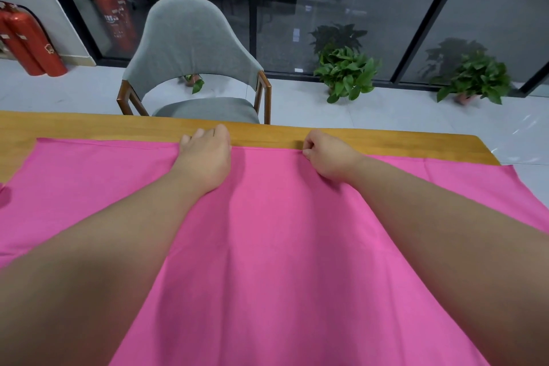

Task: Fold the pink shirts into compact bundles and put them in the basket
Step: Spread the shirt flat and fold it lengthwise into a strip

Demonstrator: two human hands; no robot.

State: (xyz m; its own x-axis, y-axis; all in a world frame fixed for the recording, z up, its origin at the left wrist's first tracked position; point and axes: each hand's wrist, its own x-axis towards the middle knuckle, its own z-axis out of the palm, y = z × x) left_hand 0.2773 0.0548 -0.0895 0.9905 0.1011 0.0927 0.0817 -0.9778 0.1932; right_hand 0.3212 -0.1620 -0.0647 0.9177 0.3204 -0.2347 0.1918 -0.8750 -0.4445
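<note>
A pink shirt (267, 217) lies spread flat over the wooden table (89, 126), covering most of it. Both my arms reach across it to its far edge. My left hand (205, 154) rests at that edge with its fingers curled over the hem. To its right, my right hand (323, 154) pinches the same far edge with curled fingers. No basket is in view.
A grey upholstered chair (193, 53) stands just beyond the table's far edge. Potted plants (344, 71) sit on the floor by the glass wall, and red fire extinguishers (29, 38) stand at the far left. The table's right corner (487, 151) shows beside the cloth.
</note>
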